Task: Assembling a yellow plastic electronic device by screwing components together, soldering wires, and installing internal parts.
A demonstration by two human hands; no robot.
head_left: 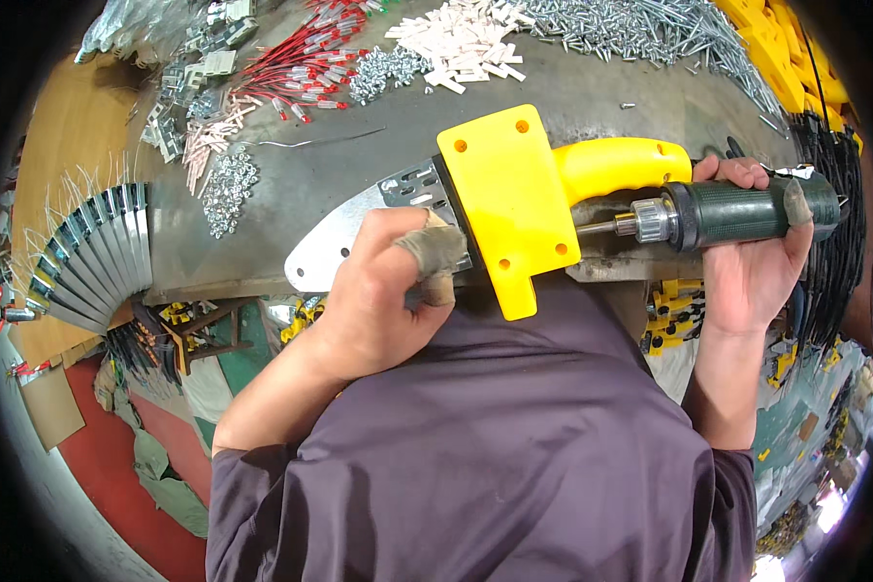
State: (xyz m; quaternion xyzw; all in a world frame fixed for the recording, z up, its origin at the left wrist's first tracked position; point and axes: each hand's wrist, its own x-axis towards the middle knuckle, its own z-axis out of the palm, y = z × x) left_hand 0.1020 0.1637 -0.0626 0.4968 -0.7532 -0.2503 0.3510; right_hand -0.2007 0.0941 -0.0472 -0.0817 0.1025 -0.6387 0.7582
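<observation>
my left hand (383, 296) grips the metal plate (312, 254), my right hand (750, 279) the green driver (742, 211); i'd best align its shaft (599, 228) squarely with the yellow housing (506, 194).

power driver (747, 215) right of handled tool (504, 194) | screws (630, 34) behind both, on bench (417, 126) | strips (107, 242) far left

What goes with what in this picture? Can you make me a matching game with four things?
Things:
1. Plastic casing
2. Power driver
3. Screw heap
4. Little flat sticks

Clues:
A. White, in a pile
B. Held in the right hand
C. Bright yellow
D. Silvery, in a pile

Right pairs: 1-C, 2-B, 3-D, 4-A
</observation>
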